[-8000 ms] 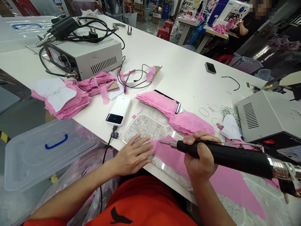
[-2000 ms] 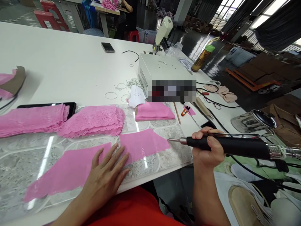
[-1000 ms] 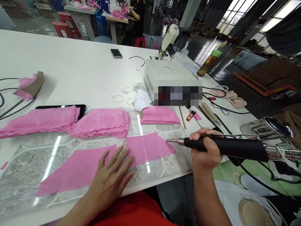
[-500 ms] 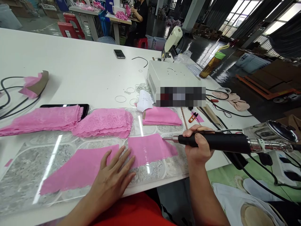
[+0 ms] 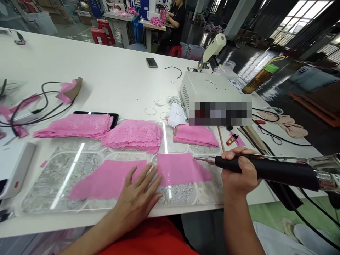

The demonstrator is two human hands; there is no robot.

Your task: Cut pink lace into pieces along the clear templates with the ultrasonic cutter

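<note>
My left hand (image 5: pixel 139 193) lies flat with fingers spread on a long pink fabric strip (image 5: pixel 111 179) that rests on a clear sheet over trays of small beads (image 5: pixel 66 170). My right hand (image 5: pixel 240 173) is wrapped round a black hand-held tool (image 5: pixel 265 170). The tool lies level and its metal tip (image 5: pixel 203 160) hovers at the right end of the pink strip. Behind the strip lie two stacks of pink lace (image 5: pixel 134 132) and a folded pink pile (image 5: pixel 195 135).
A white machine box (image 5: pixel 209 94) stands at the right, with cords, orange snips (image 5: pixel 231 139) and a bottle (image 5: pixel 259 78) near it. A black tablet (image 5: pixel 98 115), a white power bank (image 5: pixel 14 166), a phone (image 5: pixel 151 62) and loose rings lie about. A person works at a far table.
My view has swung left, so everything shifted right in the frame. The left hand stays flat on the pink strip and the right hand keeps the tool by the strip's right end.
</note>
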